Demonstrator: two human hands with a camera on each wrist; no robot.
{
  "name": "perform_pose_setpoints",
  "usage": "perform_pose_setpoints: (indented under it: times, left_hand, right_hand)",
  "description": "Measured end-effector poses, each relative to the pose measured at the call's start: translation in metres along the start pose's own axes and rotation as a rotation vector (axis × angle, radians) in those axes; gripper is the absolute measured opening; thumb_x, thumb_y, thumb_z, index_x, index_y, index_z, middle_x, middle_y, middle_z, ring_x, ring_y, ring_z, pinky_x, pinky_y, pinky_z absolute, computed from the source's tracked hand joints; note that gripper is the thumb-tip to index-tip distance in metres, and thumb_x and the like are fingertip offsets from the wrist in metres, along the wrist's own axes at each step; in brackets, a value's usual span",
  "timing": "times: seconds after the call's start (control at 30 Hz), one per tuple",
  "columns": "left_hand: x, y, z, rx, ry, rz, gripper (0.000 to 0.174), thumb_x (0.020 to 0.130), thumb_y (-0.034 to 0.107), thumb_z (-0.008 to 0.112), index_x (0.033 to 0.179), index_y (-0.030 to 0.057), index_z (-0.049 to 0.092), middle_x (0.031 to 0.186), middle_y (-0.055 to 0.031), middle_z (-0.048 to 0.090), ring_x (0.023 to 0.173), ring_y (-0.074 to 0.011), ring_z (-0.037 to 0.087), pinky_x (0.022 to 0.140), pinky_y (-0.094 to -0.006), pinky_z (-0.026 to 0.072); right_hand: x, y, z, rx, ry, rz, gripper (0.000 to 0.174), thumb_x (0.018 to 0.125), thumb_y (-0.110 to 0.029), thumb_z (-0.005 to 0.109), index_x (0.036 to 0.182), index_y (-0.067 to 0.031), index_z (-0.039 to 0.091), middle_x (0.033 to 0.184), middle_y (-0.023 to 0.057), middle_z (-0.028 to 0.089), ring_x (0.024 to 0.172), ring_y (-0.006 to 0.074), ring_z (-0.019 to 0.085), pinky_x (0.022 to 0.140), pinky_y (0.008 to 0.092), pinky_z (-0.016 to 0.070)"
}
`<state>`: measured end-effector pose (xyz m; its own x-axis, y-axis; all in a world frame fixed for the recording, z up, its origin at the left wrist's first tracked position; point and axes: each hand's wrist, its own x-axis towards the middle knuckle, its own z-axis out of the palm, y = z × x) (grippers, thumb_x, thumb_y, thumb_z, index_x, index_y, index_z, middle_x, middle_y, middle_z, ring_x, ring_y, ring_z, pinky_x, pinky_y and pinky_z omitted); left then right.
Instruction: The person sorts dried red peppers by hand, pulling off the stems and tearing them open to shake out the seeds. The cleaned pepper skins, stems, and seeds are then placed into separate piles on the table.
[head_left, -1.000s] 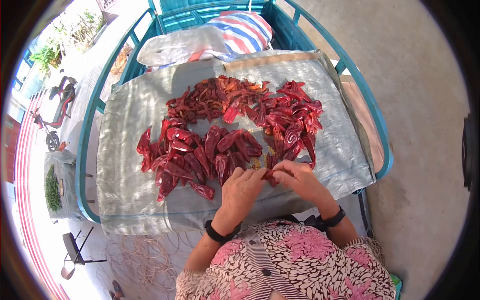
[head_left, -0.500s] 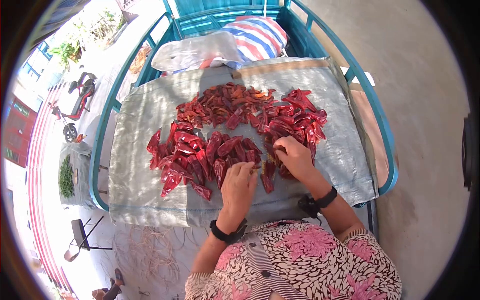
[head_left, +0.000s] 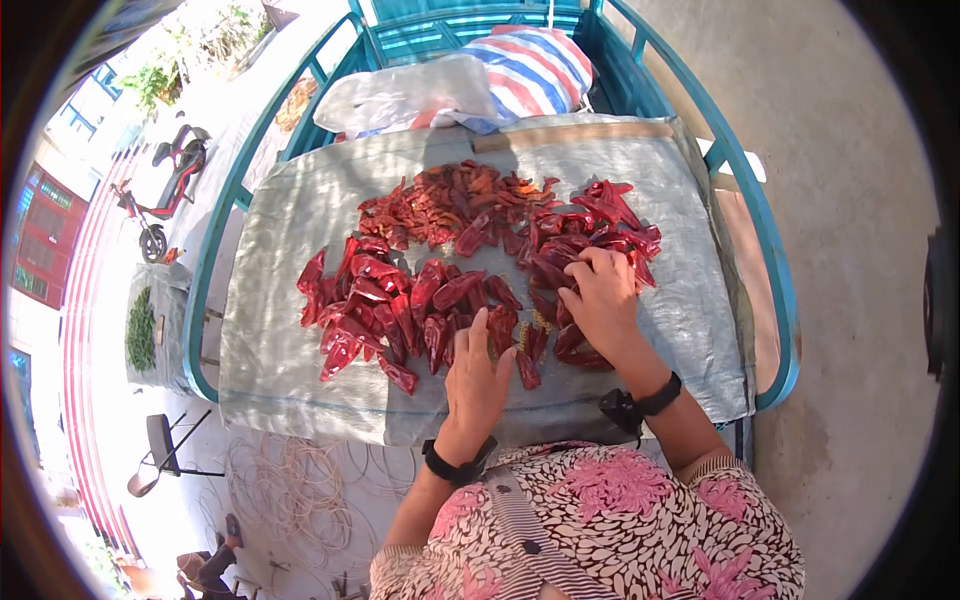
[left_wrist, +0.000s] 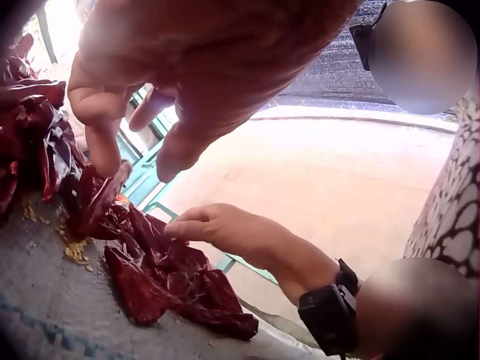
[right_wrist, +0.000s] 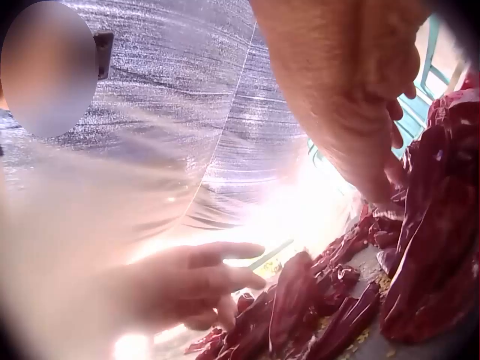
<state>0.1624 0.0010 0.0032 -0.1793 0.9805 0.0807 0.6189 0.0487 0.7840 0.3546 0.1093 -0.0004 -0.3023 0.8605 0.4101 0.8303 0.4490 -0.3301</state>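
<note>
Dried red chili peppers lie in a left pile and a right pile on a grey woven sheet. Behind them is a heap of smaller, darker red pieces. My right hand reaches over the right pile, fingertips down among the peppers. My left hand hovers at the near edge of the left pile, thumb apart from the fingers, nothing held. In the left wrist view one fingertip comes right at a chili pepper. Yellow seeds are scattered between the piles.
The sheet covers the near part of a teal metal cart bed with side rails. A striped sack and a clear plastic bag lie at its back. A scooter and a folding chair stand to the left.
Both hands were together on a pepper piece, then parted. The right hand has moved forward and right onto the right pile. The left has let go of its small bit and loosened its fingers.
</note>
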Motion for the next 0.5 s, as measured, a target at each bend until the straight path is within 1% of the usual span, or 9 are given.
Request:
perform_pose_setpoints:
  times: [0.03, 0.07, 0.13, 0.17, 0.27, 0.37, 0.4, 0.43, 0.5]
  left_hand:
    - [0.001, 0.005, -0.002, 0.062, 0.042, 0.012, 0.061, 0.09, 0.011, 0.072, 0.145, 0.0057, 0.047, 0.121, -0.0138, 0.06, 0.078, -0.0268, 0.069, 0.07, -0.0379, 0.0548]
    - [0.003, 0.005, -0.002, 0.06, 0.013, 0.015, 0.061, 0.09, 0.011, 0.072, 0.145, 0.0059, 0.047, 0.124, -0.0142, 0.057, 0.077, -0.0265, 0.068, 0.07, -0.0377, 0.0549]
    - [0.001, 0.003, -0.004, 0.061, -0.048, 0.015, 0.06, 0.09, 0.011, 0.072, 0.145, 0.0062, 0.047, 0.131, -0.0149, 0.051, 0.077, -0.0258, 0.067, 0.07, -0.0375, 0.0551]
    - [0.0, 0.0, -0.004, 0.037, -0.052, 0.055, 0.06, 0.09, 0.01, 0.072, 0.145, 0.0065, 0.047, 0.131, -0.0151, 0.052, 0.077, -0.0254, 0.067, 0.07, -0.0376, 0.0553]
    - [0.0, -0.001, -0.003, -0.016, -0.022, 0.152, 0.06, 0.09, 0.01, 0.073, 0.145, 0.0074, 0.048, 0.13, -0.015, 0.053, 0.076, -0.0244, 0.066, 0.07, -0.0376, 0.0556]
    - [0.0, 0.006, -0.006, 0.003, 0.072, 0.191, 0.059, 0.09, 0.009, 0.073, 0.144, 0.008, 0.049, 0.129, -0.0142, 0.054, 0.076, -0.0236, 0.065, 0.069, -0.037, 0.0556]
    - [0.001, 0.007, -0.007, 0.026, 0.103, 0.201, 0.059, 0.09, 0.009, 0.073, 0.144, 0.0081, 0.049, 0.129, -0.0139, 0.054, 0.077, -0.0234, 0.065, 0.069, -0.0368, 0.0557]
    - [0.002, 0.007, -0.006, 0.048, 0.135, 0.213, 0.059, 0.09, 0.009, 0.073, 0.144, 0.0081, 0.049, 0.129, -0.0136, 0.054, 0.077, -0.0231, 0.065, 0.069, -0.0366, 0.0557]
    - [0.003, 0.0, -0.005, 0.034, 0.087, 0.178, 0.058, 0.089, 0.005, 0.073, 0.143, 0.0051, 0.05, 0.129, -0.0137, 0.055, 0.072, -0.0183, 0.063, 0.067, -0.0327, 0.0544]
  right_hand:
    - [0.004, 0.002, 0.003, -0.071, -0.015, 0.004, 0.035, 0.073, -0.02, 0.082, 0.103, -0.0067, 0.07, 0.129, 0.0079, 0.058, 0.128, 0.0324, 0.047, 0.104, 0.0481, 0.0398]
    - [0.006, 0.006, 0.01, -0.152, -0.029, -0.023, 0.034, 0.072, -0.019, 0.084, 0.103, -0.0093, 0.072, 0.137, 0.0104, 0.055, 0.133, 0.033, 0.045, 0.107, 0.0495, 0.0375]
    - [0.005, 0.008, 0.02, -0.189, -0.058, -0.035, 0.034, 0.071, -0.019, 0.085, 0.101, -0.0098, 0.071, 0.138, 0.0108, 0.054, 0.135, 0.0339, 0.043, 0.108, 0.0502, 0.0365]
    - [0.004, 0.008, 0.024, -0.207, -0.074, -0.043, 0.034, 0.071, -0.019, 0.085, 0.1, -0.0101, 0.071, 0.139, 0.011, 0.053, 0.136, 0.0344, 0.042, 0.109, 0.0505, 0.036]
    - [0.005, 0.004, 0.018, -0.091, 0.073, -0.025, 0.03, 0.074, -0.017, 0.083, 0.099, -0.0107, 0.069, 0.137, 0.0094, 0.056, 0.132, 0.0333, 0.048, 0.106, 0.0488, 0.0383]
    - [0.009, 0.002, 0.005, 0.254, 0.028, -0.114, 0.024, 0.077, -0.013, 0.08, 0.097, -0.0099, 0.068, 0.125, 0.0087, 0.064, 0.122, 0.0298, 0.057, 0.103, 0.0467, 0.04]
    - [0.011, -0.004, -0.007, 0.285, -0.069, -0.178, 0.021, 0.082, -0.012, 0.077, 0.102, -0.0088, 0.069, 0.11, 0.0097, 0.069, 0.106, 0.0281, 0.065, 0.097, 0.0428, 0.0445]
    - [0.009, -0.009, -0.014, 0.366, -0.15, -0.194, 0.021, 0.084, -0.013, 0.076, 0.103, -0.0083, 0.07, 0.107, 0.0103, 0.07, 0.103, 0.0291, 0.066, 0.094, 0.0428, 0.0462]
    - [0.001, -0.019, -0.02, 0.526, -0.309, -0.222, 0.022, 0.087, -0.017, 0.074, 0.107, -0.0074, 0.07, 0.101, 0.0115, 0.07, 0.098, 0.0313, 0.067, 0.089, 0.0428, 0.0494]
